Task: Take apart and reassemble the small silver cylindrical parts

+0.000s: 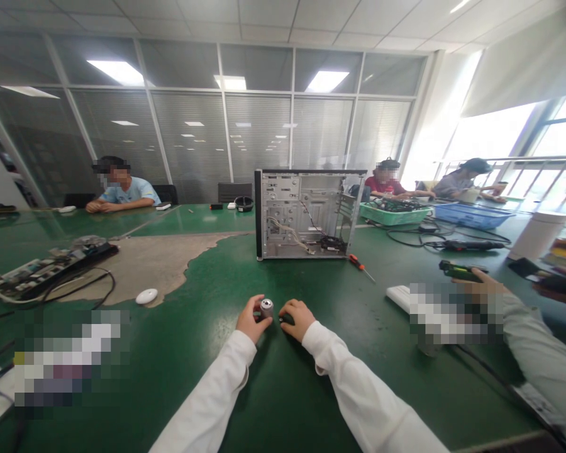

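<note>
My left hand (pixel 249 325) is closed around a small silver metal cylinder (pixel 266 306) with a dark hole in its top end. A short distance to its right, my right hand (pixel 300 320) grips a small dark piece (pixel 287 319), mostly covered by the fingers, so its kind cannot be made out. Both hands are low over the green table (pixel 226 390), with a narrow gap between them. Beyond them stands an open computer case (pixel 290 251), its side panel off and cables and a fan inside. An orange-handled screwdriver (pixel 357 262) lies at its right foot.
A power strip (pixel 66 264) with plugs and a white round disc (pixel 146 296) are on the left. Green (pixel 396 217) and blue (pixel 474 216) baskets stand back right. A co-worker's hand (pixel 483 286) holds a dark device near my right. Several people sit around the table.
</note>
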Tool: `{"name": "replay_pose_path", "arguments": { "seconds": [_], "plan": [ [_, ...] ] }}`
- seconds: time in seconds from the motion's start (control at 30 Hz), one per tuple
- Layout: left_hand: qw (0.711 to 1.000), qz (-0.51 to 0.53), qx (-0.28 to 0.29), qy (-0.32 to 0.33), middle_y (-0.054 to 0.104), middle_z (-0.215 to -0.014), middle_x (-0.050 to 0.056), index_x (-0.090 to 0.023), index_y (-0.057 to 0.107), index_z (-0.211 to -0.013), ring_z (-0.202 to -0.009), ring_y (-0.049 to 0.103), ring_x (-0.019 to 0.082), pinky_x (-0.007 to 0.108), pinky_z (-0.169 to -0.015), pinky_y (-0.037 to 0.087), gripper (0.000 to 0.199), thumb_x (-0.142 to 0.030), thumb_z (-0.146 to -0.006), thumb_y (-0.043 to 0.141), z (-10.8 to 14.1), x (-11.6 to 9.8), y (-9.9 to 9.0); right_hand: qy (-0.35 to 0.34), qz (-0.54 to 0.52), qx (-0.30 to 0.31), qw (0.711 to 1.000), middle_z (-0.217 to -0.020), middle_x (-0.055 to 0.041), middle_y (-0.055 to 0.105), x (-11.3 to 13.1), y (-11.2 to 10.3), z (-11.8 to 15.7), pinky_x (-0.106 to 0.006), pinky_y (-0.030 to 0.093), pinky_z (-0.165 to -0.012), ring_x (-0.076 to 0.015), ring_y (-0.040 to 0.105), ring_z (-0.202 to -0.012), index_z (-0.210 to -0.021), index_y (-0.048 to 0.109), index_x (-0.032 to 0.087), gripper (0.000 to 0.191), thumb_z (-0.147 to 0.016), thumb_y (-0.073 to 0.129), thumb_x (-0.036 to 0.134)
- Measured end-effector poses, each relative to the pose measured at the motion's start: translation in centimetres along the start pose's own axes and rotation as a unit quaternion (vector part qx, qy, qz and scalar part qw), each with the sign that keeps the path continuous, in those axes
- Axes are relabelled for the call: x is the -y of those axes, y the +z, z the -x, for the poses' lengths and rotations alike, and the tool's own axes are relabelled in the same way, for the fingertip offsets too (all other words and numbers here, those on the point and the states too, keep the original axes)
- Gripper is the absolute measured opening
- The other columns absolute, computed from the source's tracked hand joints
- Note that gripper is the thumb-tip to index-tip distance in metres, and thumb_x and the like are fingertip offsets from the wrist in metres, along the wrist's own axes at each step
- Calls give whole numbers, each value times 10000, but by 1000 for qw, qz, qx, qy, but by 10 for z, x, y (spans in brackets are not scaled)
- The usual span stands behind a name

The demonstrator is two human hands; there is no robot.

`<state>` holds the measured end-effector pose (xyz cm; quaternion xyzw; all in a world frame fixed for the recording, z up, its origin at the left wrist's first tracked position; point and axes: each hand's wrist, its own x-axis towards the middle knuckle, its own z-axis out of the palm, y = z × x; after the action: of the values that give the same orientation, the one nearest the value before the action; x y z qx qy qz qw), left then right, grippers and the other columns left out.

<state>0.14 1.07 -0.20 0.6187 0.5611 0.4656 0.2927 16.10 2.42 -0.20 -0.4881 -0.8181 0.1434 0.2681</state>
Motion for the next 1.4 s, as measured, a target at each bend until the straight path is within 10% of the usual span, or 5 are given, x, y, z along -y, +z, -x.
{"name": "replay_pose_path", "arguments": {
  "seconds": [0.27, 0.83, 1.4],
  "plan": [
    [1000, 10, -14, -5, 589, -907, 53, -174, 463, -986, -858, 551, 178, 279, -671, 441, 494, -75, -523, 603, 1, 1, 0, 119, 109, 6, 987, -1050, -35, 459, -9, -7, 4, -381, 238, -811, -209, 349, -1017, -942, 518, 286, 331, -622, 475, 212],
    [1000, 27, 11, -12, 606, -916, 78, -151, 481, -923, -865, 557, 189, 298, -686, 425, 413, -61, -532, 582, 17, -3, -18, 128, 86, -36, 987, -1072, -20, 484, -17, -4, 16, -342, 261, -816, -176, 371, -1024, -921, 540, 259, 270, -658, 478, 258],
    [998, 14, 65, 9, 622, -849, 61, -155, 553, -875, -803, 554, 199, 300, -690, 396, 357, -148, -520, 596, 6, -4, -19, -32, -12, -8, 999, -945, -12, 537, -5, 3, 2, -310, 316, -754, -180, 434, -915, -883, 537, 250, 353, -558, 452, 141]
  ]
}}
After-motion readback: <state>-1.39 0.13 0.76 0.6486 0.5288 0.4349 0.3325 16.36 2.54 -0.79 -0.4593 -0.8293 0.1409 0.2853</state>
